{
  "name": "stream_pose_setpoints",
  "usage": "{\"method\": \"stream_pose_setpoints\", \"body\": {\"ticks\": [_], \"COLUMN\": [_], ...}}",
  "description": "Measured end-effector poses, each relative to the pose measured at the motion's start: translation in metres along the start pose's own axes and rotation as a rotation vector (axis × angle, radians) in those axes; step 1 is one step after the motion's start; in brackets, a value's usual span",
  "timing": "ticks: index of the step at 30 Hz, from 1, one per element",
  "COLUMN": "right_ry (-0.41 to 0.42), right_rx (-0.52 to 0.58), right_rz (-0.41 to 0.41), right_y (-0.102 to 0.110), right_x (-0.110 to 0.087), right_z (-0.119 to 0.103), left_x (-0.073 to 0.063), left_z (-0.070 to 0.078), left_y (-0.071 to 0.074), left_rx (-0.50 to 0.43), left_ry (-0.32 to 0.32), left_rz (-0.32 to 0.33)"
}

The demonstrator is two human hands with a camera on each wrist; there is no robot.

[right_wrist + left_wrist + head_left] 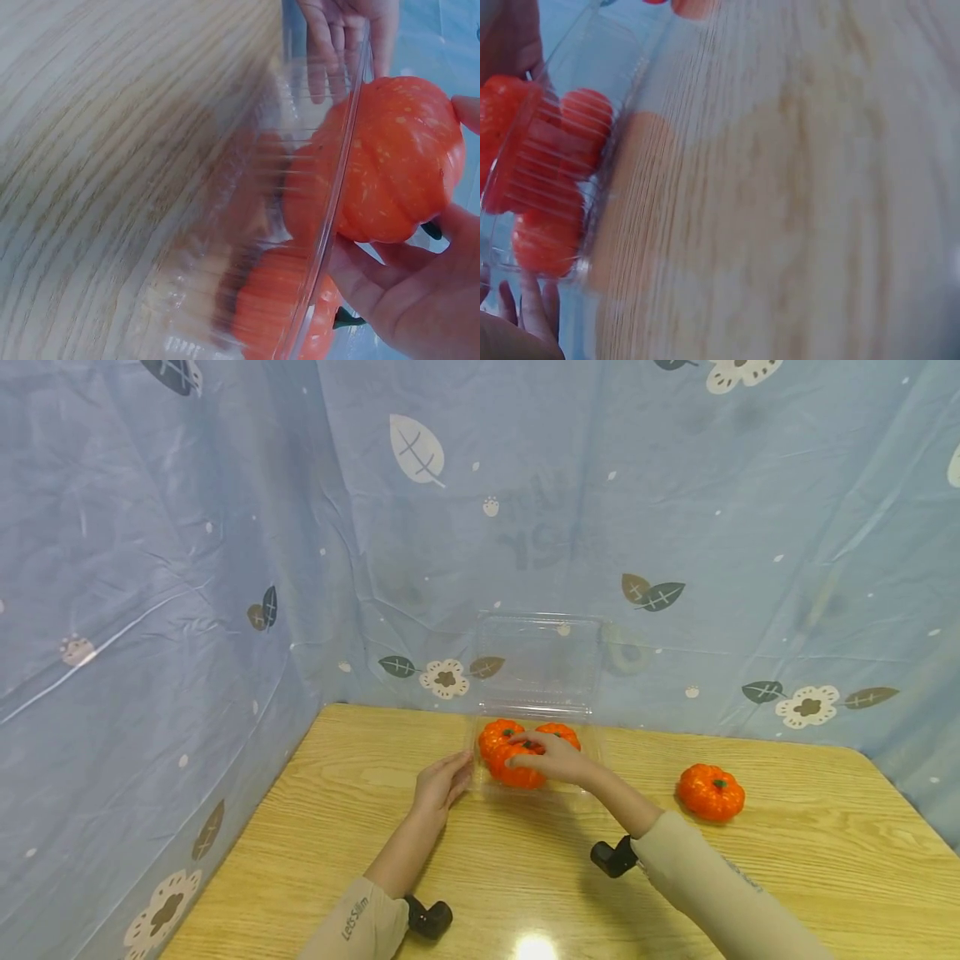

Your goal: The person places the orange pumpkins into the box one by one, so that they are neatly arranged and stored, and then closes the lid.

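A clear plastic clamshell box (pixel 600 756) sits at the back of the table, its hinged lid (pixel 540 660) raised against the cloth. Inside, one toy pumpkin (pixel 497 735) is at the left and another (pixel 558 732) at the right. My right hand (pixel 557 758) grips a third orange pumpkin (pixel 401 161) at the box's front, thumb and fingers spread around it; it rises above the rim in the right wrist view. With fairly straight fingers, my left hand (pixel 441 783) touches the left wall of the box. A separate pumpkin (pixel 711 792) lies on the table to the right.
The wooden table (pixel 345 827) meets a blue patterned cloth (pixel 420 552) behind and at the left. A black wrist camera (pixel 429 918) juts from the left sleeve, and another (pixel 613 857) from the right one.
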State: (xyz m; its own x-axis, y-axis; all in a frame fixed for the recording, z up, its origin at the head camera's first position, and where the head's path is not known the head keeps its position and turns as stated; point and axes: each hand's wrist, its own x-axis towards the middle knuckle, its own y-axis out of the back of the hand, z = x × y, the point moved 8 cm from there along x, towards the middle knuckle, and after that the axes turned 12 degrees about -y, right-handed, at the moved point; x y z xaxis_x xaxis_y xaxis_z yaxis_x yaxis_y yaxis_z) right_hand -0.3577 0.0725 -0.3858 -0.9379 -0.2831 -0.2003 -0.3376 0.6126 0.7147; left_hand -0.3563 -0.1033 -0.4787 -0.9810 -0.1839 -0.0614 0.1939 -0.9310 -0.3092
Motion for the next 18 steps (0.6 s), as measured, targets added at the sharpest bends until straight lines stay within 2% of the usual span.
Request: {"method": "stream_pose_setpoints", "body": {"ticks": [9,14,18], "right_ry": [0.002,0.005,0.0], "right_rx": [-0.028,-0.073,-0.066], "right_rz": [-0.063,-0.063,-0.053], "right_y": [-0.006,-0.007,-0.007], "right_x": [0.001,0.003,0.004], "right_z": [-0.01,-0.012,-0.012], "left_x": [-0.001,-0.001,-0.002], "left_z": [0.0,0.0,0.001], "left_y": [0.0,0.0,-0.001], "left_rx": [0.012,0.015,0.015], "left_ry": [0.012,0.009,0.008], "left_rz": [0.001,0.001,-0.008]}}
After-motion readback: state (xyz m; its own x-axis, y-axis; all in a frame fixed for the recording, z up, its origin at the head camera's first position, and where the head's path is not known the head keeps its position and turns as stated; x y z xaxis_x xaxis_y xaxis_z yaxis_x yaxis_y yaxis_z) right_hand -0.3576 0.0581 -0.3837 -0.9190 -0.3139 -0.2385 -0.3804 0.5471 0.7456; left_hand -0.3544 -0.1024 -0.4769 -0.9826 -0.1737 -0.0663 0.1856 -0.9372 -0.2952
